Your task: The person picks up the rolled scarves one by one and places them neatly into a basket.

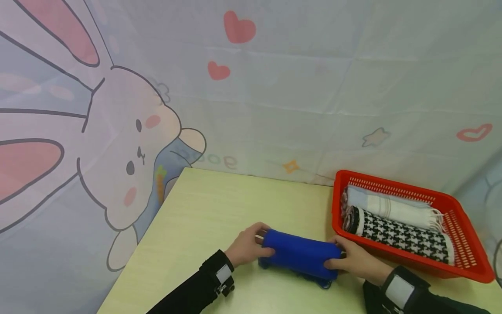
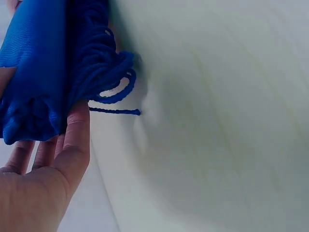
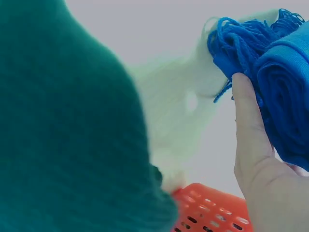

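A rolled blue scarf [image 1: 300,253] with cord-like fringe is held between both hands over the table. My left hand [image 1: 249,246] grips its left end, thumb on the near side and fingers behind. My right hand [image 1: 357,259] grips the other end the same way, close to the red basket. In the left wrist view, loose blue fringe [image 2: 104,72] hangs along the roll beside the fingers. The right wrist view shows the coiled end of the scarf [image 3: 285,96], with the index finger [image 3: 248,111] lying along it.
A red plastic basket [image 1: 466,231] stands at the right, holding a black-and-white patterned rolled scarf [image 1: 404,237] and a pale fringed scarf [image 1: 392,207]. The light yellow table [image 1: 211,196] meets a cartoon-printed cloth [image 1: 282,96] behind. Dark green fabric [image 3: 67,125] fills the right wrist view's left side.
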{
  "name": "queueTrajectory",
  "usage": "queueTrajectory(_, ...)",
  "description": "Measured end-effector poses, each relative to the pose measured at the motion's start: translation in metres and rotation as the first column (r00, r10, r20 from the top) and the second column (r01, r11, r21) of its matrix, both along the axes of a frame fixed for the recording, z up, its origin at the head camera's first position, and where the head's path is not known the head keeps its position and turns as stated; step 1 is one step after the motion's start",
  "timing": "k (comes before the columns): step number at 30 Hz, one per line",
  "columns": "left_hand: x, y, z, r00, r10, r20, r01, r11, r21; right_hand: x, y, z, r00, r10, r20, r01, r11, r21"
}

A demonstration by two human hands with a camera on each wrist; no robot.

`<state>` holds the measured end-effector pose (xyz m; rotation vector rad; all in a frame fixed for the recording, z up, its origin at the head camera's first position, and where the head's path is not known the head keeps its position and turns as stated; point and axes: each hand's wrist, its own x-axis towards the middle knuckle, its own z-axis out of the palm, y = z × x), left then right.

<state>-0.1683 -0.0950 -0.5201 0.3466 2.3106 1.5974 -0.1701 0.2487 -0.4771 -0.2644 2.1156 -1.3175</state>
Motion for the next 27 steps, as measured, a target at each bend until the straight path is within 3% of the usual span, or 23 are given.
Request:
queueTrajectory(7,0.001,-0.006,0.012,0.999,-0.031,-0.033,0.032,0.999,0.005,0.002,0.001,0.004,0.999,0.036,-0.005,-0.036,0.999,0.000)
queueTrajectory(12,0.000,-0.009,0.021,0.997,-0.051,-0.054,0.051,0.999,-0.002,0.008,0.001,0.012,1.000,-0.001,-0.006,0.001,0.999,-0.043)
queueTrajectory(20,-0.006,-0.008,0.045,0.995,-0.071,-0.076,0.070,0.997,-0.009,0.011,0.004,0.031,0.999,-0.024,-0.026,0.023,0.998,-0.054)
queueTrajectory(27,-0.016,-0.004,0.056,0.993,-0.074,-0.089,0.075,0.997,-0.001,0.012,0.010,0.046,0.997,-0.051,-0.059,0.048,0.998,-0.050)
